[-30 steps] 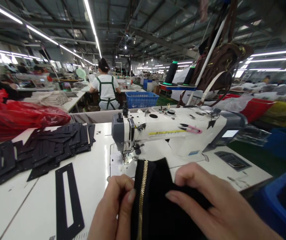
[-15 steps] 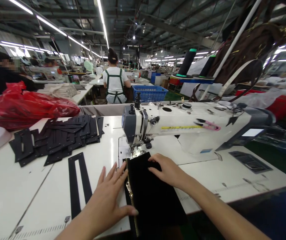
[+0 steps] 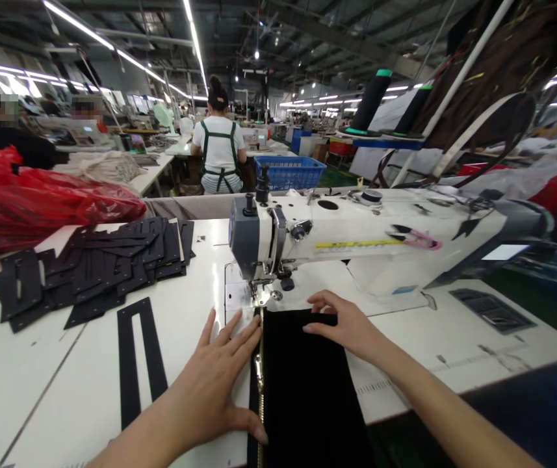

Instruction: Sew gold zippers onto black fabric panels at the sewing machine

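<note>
A black fabric panel (image 3: 310,390) lies on the machine bed, its top edge just in front of the presser foot (image 3: 261,298) of a white sewing machine (image 3: 356,227). Along its left side runs a gold-toothed zipper (image 3: 260,406) with a metal slider. My left hand (image 3: 224,370) rests flat with fingers spread, fingertips at the zipper's upper end and thumb across its lower part. At the panel's top right corner, the thumb and fingers of my right hand (image 3: 341,322) close on the edge. A black slotted strip (image 3: 129,364) lies left of my left hand.
Several dark punched pieces (image 3: 107,260) form a pile on the left of the white table (image 3: 200,273), beside a red plastic bag (image 3: 49,201). Pink-handled thread snips (image 3: 417,239) sit on the machine arm. A person (image 3: 218,143) and a blue basket (image 3: 288,172) are beyond.
The panel has turned so its zipper now runs straighter toward the presser foot. Both hands have shifted slightly right with it, and the head view has moved a little.
</note>
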`<state>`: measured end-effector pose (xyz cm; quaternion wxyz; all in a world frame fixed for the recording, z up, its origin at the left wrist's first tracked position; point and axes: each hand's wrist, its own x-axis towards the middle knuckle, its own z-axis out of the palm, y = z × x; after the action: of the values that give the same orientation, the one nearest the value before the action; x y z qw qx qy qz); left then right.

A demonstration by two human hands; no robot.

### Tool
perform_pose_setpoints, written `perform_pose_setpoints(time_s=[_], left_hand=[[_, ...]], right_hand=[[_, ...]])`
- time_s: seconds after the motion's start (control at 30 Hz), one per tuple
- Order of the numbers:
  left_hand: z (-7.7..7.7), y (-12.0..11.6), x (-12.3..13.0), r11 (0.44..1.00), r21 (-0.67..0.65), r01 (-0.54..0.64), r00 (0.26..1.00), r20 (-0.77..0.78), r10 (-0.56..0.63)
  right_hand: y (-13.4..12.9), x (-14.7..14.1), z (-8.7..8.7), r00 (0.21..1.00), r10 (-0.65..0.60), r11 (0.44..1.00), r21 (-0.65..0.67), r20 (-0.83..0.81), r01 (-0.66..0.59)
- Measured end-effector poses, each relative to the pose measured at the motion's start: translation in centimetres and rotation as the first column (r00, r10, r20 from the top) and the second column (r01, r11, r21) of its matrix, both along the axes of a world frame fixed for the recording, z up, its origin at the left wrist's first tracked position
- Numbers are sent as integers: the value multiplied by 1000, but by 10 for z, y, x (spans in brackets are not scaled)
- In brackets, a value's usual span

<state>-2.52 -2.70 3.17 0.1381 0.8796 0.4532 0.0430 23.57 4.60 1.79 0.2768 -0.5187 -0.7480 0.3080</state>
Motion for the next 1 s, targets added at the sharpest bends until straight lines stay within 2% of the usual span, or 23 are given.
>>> perform_pose_setpoints(time_s=[0.17, 0.33, 0.43, 0.53, 0.57, 0.63, 0.7, 0.73, 0.8, 0.9, 1.0], left_hand=[[2, 5, 2, 999, -39, 0, 999, -50, -2], [5, 10, 5, 998, 45, 52, 995, -83, -48], [6, 9, 10, 995, 88, 48, 994, -100, -39], [5, 9, 14, 995, 92, 33, 995, -100, -23], [4, 9, 16, 995, 91, 28, 995, -97, -19], [2, 9, 17, 996, 92, 17, 996, -86, -9], [1, 8, 17, 996, 88, 3, 997, -82, 4], [0, 7, 16, 997, 82, -1, 996, -84, 8], [-1, 5, 14, 998, 70, 4, 997, -82, 2], [-4, 0, 12, 997, 78, 5, 1000, -30, -2], [-7, -2, 14, 990, 112, -83, 993, 91, 73]], right_hand=[[4, -2, -10, 992, -112, 993, 36, 52, 110], [1, -7, -18, 938, -222, 970, 154, 265, 186], [-3, -12, -14, 873, -272, 954, 233, 406, 189], [-14, -25, -1, 835, -313, 924, 349, 453, 157], [-19, -30, 2, 839, -291, 908, 410, 459, 91], [-31, -42, 2, 858, -153, 855, 501, 491, -134], [-44, -51, -4, 833, 29, 808, 477, 552, -344], [-49, -54, -8, 815, 91, 811, 432, 572, -394], [-54, -56, -17, 797, 137, 841, 355, 588, -407], [-55, -54, -22, 794, 144, 866, 312, 591, -390], [-54, -53, -21, 788, 146, 868, 305, 599, -392]])
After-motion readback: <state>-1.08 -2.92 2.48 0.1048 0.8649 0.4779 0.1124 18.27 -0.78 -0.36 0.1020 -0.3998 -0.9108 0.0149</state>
